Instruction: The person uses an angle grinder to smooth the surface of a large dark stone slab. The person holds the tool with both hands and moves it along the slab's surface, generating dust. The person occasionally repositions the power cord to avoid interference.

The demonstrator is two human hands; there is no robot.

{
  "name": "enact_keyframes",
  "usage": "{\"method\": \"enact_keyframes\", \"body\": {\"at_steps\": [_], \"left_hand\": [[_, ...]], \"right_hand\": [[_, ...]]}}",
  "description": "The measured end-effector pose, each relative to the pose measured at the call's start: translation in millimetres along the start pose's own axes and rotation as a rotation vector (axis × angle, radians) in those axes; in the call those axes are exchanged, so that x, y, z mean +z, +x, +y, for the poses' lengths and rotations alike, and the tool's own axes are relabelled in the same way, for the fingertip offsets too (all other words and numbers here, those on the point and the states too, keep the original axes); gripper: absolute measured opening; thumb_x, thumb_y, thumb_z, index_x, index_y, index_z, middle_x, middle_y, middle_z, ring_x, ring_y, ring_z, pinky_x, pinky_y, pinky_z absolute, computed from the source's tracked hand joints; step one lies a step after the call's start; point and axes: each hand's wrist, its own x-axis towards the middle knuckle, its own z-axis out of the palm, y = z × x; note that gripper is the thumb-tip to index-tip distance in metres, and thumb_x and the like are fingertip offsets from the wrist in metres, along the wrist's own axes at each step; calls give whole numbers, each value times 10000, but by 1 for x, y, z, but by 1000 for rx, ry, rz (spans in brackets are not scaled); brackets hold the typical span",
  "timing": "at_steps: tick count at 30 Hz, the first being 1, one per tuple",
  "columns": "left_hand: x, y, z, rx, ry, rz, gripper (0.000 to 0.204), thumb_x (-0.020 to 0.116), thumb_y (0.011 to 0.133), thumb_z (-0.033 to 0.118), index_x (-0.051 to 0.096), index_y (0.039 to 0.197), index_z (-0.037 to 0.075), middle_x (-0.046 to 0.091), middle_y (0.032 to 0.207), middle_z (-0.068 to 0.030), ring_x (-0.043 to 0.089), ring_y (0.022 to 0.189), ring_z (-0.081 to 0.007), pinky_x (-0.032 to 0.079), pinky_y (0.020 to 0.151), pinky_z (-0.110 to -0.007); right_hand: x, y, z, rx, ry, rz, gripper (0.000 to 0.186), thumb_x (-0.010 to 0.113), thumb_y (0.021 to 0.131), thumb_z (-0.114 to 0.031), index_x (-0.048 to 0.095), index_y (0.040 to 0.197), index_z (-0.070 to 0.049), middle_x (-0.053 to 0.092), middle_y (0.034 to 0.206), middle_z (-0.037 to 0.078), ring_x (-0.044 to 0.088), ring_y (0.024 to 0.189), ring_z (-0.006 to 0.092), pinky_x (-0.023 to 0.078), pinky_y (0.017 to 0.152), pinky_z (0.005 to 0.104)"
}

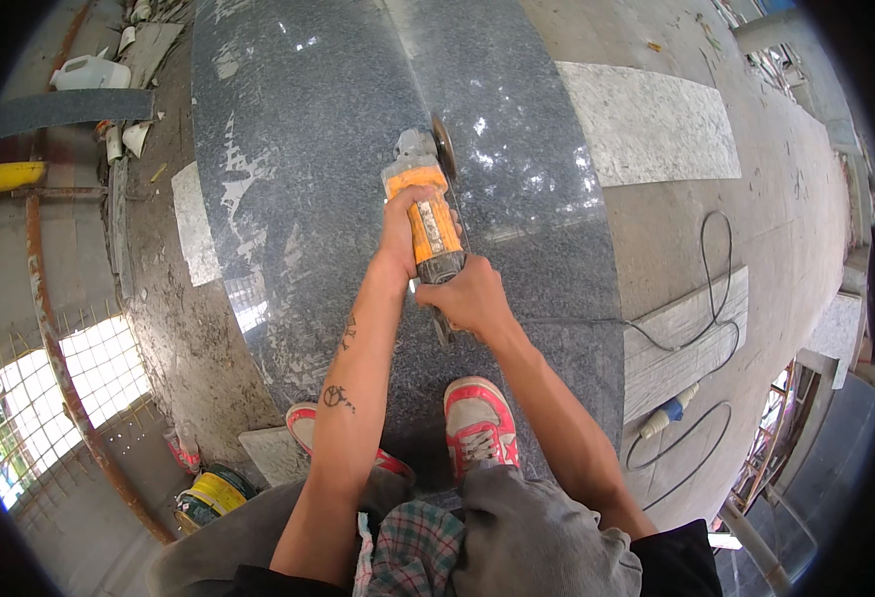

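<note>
Two hands hold a grinder (437, 221) over the middle of the slab (308, 189).
The left hand (400, 227) wraps its body, the right hand (469, 296) curls round its rear; the disc (444, 147) stands edge-on near the slab's pale line (407, 62), though contact is hard to tell. Good control likely calls for firm wrists, an untwisted disc, and the cord (656, 345), trailing over the slab's right edge, held clear.
</note>
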Motion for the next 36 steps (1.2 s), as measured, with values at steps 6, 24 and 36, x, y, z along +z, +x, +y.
{"method": "enact_keyframes", "body": {"at_steps": [6, 24, 36], "left_hand": [[8, -3, -3, -22, -73, 55, 365, 576, 798, 265, 509, 1031, -8, 579, 729, -130, 615, 607, -236, 549, 552, -372], [1, -5, -8, -8, 8, 73, 367, 551, 789, 313, 539, 959, -12, 595, 740, -142, 620, 626, -241, 547, 568, -384], [7, -8, -10, -4, 14, 67, 385, 572, 775, 323, 541, 969, -8, 599, 735, -140, 621, 624, -238, 547, 574, -383]], "right_hand": [[0, 4, 9, -5, -32, 32, 521, 775, 561, -309, 636, 892, 68, 683, 805, 201, 687, 785, 319, 542, 720, 378], [-2, -6, 7, 2, -11, 7, 510, 779, 565, -322, 648, 857, 75, 681, 783, 212, 689, 780, 327, 542, 716, 385], [0, -6, 17, -18, -2, 24, 512, 764, 557, -317, 635, 848, 84, 678, 764, 208, 689, 746, 320, 541, 711, 376]]}}
